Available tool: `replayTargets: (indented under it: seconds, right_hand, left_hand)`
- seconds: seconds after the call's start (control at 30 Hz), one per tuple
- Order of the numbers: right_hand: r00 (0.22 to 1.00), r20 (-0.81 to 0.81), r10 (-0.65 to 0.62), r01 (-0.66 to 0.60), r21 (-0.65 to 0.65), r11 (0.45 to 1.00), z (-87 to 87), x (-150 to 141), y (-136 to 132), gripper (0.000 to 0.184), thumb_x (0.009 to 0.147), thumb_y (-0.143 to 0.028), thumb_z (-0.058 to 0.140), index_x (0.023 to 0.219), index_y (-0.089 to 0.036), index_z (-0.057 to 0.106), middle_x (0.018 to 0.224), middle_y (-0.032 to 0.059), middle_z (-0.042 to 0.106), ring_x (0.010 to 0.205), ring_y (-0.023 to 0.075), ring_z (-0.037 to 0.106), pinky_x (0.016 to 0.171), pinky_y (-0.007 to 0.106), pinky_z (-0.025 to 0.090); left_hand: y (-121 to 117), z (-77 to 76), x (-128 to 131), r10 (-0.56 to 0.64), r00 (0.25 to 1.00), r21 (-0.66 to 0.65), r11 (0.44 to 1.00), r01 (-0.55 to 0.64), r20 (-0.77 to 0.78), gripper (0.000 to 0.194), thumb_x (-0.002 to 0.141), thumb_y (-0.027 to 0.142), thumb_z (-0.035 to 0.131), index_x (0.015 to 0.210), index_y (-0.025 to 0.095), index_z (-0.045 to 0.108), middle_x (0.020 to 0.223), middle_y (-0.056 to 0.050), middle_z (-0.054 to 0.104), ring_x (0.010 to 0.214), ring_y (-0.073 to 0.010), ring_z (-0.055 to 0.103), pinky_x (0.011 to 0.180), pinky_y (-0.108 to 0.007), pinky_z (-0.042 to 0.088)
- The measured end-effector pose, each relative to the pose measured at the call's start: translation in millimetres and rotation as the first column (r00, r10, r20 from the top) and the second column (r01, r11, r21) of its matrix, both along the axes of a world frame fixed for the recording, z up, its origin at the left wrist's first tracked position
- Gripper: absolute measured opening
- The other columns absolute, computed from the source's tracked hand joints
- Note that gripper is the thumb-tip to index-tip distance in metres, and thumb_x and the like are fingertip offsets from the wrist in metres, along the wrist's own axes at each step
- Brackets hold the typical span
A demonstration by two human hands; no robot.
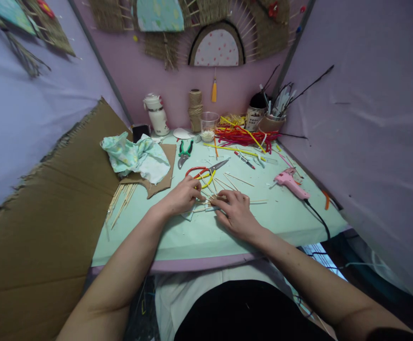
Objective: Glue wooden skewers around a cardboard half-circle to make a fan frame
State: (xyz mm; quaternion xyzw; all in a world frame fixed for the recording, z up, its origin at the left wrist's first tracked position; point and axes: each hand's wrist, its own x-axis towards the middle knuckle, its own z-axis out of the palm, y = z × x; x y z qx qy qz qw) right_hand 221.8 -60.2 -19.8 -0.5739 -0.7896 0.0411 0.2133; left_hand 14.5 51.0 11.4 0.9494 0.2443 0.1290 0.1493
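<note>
Thin wooden sticks [227,183] radiate like a fan from a small brown piece [212,199] on the table in front of me. My left hand [185,195] is at the left of this fan, its thumb and fingers pinched on one of the sticks. From the right, my right hand [237,212] presses its thumb and forefinger on the brown piece where the sticks meet. Its fingers partly hide the joint. Just beyond the hands lie shears [218,166] with red and yellow handles, their blades pointing right.
A pink glue gun [292,184] with a black cord lies right. Green-handled pruners [185,154], a marker [244,160], red pipe cleaners [241,136], a twine spool [195,111] and a bottle [156,114] stand or lie behind. Left are patterned cloth [135,156], cardboard [165,182] and loose sticks [123,201].
</note>
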Motion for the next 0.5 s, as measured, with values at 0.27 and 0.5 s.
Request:
replayTargets:
  seconds: [0.27,0.5]
  right_hand:
    - [1.0,0.004,0.002,-0.002,-0.001,1.0,-2.0,0.5,0.6,0.031,0.093,-0.029,0.056,0.122,-0.029,0.067,0.132,0.0094,0.056,0.123,0.0279,0.042,0.1,0.048,0.03]
    - [1.0,-0.008,0.006,-0.006,0.008,1.0,-1.6,-0.1,0.5,0.03,0.093,-0.028,0.054,0.12,-0.029,0.067,0.13,0.0093,0.056,0.121,0.0277,0.042,0.099,0.047,0.03]
  left_hand:
    - [0.6,0.5,-0.7,0.004,1.0,-0.009,1.0,-0.004,-0.017,0.036,0.086,0.002,0.053,0.091,0.025,0.08,0.092,-0.007,0.06,0.095,-0.0211,0.046,0.088,-0.035,0.042]
    - [1.7,-2.0,-0.8,-0.007,1.0,0.011,1.0,0.007,0.0,0.038,0.084,0.001,0.051,0.091,0.025,0.08,0.092,-0.007,0.061,0.095,-0.0211,0.048,0.088,-0.036,0.044]
